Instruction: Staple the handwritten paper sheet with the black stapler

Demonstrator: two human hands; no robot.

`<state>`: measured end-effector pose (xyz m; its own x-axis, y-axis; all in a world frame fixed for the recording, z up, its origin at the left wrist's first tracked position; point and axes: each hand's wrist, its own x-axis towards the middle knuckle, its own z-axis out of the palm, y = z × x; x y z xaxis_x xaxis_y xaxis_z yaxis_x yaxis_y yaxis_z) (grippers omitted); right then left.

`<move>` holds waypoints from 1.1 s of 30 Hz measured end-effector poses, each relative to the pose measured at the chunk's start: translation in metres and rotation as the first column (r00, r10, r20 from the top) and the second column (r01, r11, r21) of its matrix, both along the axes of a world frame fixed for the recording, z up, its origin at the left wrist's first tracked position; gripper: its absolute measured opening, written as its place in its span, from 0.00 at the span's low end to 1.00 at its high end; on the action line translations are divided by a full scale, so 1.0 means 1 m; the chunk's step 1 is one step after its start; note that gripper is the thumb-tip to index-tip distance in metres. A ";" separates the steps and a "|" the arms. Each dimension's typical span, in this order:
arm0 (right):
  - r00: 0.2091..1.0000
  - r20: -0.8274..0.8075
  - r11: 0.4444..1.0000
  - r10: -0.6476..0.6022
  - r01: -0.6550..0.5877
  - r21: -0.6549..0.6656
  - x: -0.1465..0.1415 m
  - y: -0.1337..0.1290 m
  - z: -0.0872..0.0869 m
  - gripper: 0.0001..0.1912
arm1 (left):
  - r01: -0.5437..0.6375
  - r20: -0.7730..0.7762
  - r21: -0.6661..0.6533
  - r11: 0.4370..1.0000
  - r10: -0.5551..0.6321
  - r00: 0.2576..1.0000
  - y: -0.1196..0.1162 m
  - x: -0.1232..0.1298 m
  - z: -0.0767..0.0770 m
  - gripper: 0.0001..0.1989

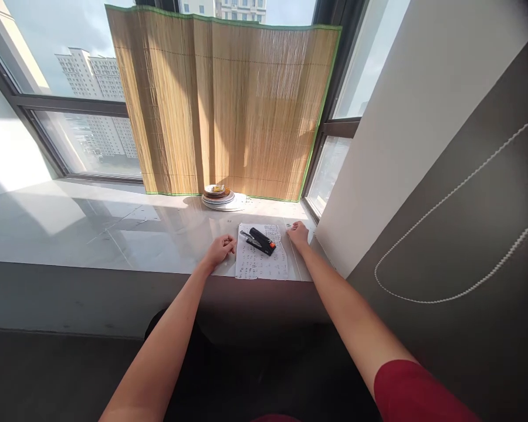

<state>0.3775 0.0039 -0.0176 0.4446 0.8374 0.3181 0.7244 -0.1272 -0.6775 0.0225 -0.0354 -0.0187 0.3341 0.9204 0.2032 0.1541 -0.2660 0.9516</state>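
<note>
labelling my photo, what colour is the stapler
Stapler: mostly black, with an orange-red patch; head view.

I see a plastic stapler [263, 240] with shiny metal, a matt paper sheet [263, 268], a smooth glossy sill [167, 249], my cloth sleeve [416, 391].

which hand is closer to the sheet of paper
The left hand: it is right beside the left edge of the paper, while the right hand has a visible strip of sill between it and the paper.

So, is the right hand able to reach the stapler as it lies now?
Probably yes: the right hand rests beside the paper, the stapler lies on top of it, and nothing visible stands between.
</note>
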 end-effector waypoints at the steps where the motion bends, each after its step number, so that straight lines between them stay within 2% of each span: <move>1: 1.000 0.022 1.000 0.020 -0.020 -0.003 -0.001 -0.007 -0.002 0.13 | -0.004 -0.007 0.004 1.000 0.004 1.000 0.002 0.001 -0.001 0.14; 4: 0.987 0.117 0.993 0.112 -0.115 0.019 -0.011 -0.026 -0.008 0.06 | -0.122 -0.092 0.017 0.992 0.123 0.988 0.012 0.004 -0.004 0.12; 6: 0.965 0.198 0.982 0.173 -0.184 0.039 -0.020 -0.035 -0.011 0.06 | -0.248 -0.169 0.055 0.967 0.254 0.952 0.024 0.005 -0.002 0.10; 8: 0.929 0.301 0.971 0.216 -0.236 0.031 -0.026 -0.039 -0.013 0.09 | -0.326 -0.225 0.119 0.938 0.345 0.911 0.041 0.004 0.004 0.08; 11: 0.884 0.405 0.968 0.232 -0.250 -0.011 -0.029 -0.041 -0.012 0.11 | -0.334 -0.284 0.210 0.919 0.385 0.878 0.069 0.005 0.015 0.04; 14: 0.886 0.404 0.971 0.227 -0.237 -0.027 -0.027 -0.041 -0.008 0.12 | -0.278 -0.336 0.242 0.929 0.349 0.875 0.091 0.010 0.023 0.12; 17: 0.890 0.397 0.972 0.226 -0.234 -0.030 -0.027 -0.042 -0.005 0.12 | -0.215 -0.377 0.243 0.946 0.296 0.878 0.102 0.017 0.023 0.17; 20: 0.894 0.389 0.974 0.222 -0.225 -0.040 -0.027 -0.044 -0.004 0.11 | -0.198 -0.396 0.266 0.943 0.294 0.870 0.097 0.020 0.020 0.15; 24: 0.905 0.370 0.975 0.209 -0.221 -0.009 -0.028 -0.045 -0.004 0.10 | -0.211 -0.394 0.310 0.927 0.327 0.859 0.071 0.017 0.012 0.09; 29: 0.979 0.104 0.980 0.176 -0.184 0.075 -0.025 -0.037 -0.003 0.07 | -0.244 -0.388 0.356 0.902 0.380 0.840 0.035 0.012 0.004 0.05; 31: 0.990 0.021 0.988 0.138 -0.139 0.068 -0.021 -0.034 -0.001 0.07 | -0.221 -0.379 0.371 0.902 0.365 0.850 0.026 0.014 0.005 0.06; 33: 0.993 -0.028 0.992 0.114 -0.112 0.064 -0.019 -0.036 0.001 0.08 | -0.148 -0.377 0.381 0.913 0.299 0.877 0.022 0.016 0.009 0.09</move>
